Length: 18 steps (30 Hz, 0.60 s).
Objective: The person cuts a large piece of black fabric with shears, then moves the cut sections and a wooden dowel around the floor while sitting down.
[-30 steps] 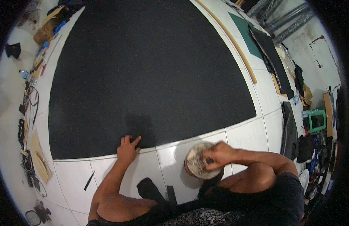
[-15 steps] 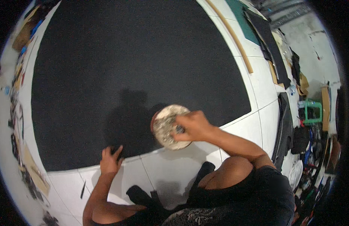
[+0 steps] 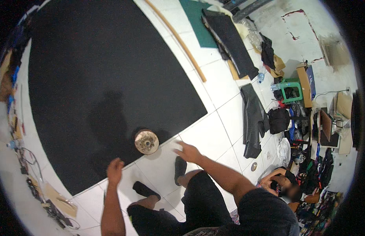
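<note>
A large black sheet (image 3: 107, 51), which looks like fabric, lies spread over the white tiled floor. Close to its near edge sits a round, thick, pale disc (image 3: 147, 142), stained on top, with a dark hole in its middle. My right hand (image 3: 189, 152) is off to the right of the disc, above the tiles, with fingers apart and nothing in them. Over the sheet's near edge, left of the disc, my left hand (image 3: 115, 171) hangs with loosely bent fingers and no visible object in it.
A long wooden strip (image 3: 178, 41) runs along the sheet's right side. Farther right are folded dark cloth (image 3: 251, 122), a green stool (image 3: 291, 89) and piled goods. Another person (image 3: 282, 183) is low at the right. Cables and cardboard (image 3: 58, 198) line the left.
My right hand has let go of the disc and moved away from it. My body has risen and the view has turned right, bringing the other person into sight.
</note>
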Motion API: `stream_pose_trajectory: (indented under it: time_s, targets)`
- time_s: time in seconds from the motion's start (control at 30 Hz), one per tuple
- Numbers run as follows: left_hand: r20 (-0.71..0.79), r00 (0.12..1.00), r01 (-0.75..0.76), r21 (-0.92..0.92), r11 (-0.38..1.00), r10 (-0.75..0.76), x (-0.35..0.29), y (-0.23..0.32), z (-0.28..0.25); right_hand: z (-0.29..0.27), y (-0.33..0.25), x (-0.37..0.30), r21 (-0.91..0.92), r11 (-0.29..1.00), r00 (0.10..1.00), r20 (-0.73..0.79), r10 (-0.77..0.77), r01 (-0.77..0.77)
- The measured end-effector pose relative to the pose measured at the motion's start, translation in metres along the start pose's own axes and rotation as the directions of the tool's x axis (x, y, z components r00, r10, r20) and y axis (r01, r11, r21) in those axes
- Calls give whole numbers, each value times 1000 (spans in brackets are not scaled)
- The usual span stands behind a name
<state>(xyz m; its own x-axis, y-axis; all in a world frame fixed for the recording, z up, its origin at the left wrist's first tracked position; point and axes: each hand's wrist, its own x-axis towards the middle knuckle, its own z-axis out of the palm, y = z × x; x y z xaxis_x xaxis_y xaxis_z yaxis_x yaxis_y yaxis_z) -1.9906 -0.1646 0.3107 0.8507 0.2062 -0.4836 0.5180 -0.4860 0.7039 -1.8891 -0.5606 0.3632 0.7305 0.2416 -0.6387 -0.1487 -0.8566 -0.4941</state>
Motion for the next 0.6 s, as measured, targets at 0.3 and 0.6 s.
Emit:
stream_pose_trajectory:
  time_s: [0.3,0.6]
  targets:
    - [429,903,-245,449,859,33,-193,60,-46,-55,233,-443,-152,805,820,-118,561,-573]
    - [492,834,-332,809,484,-250,-116,231,-56,-146,358,-450,723,32,548,494,676,-691]
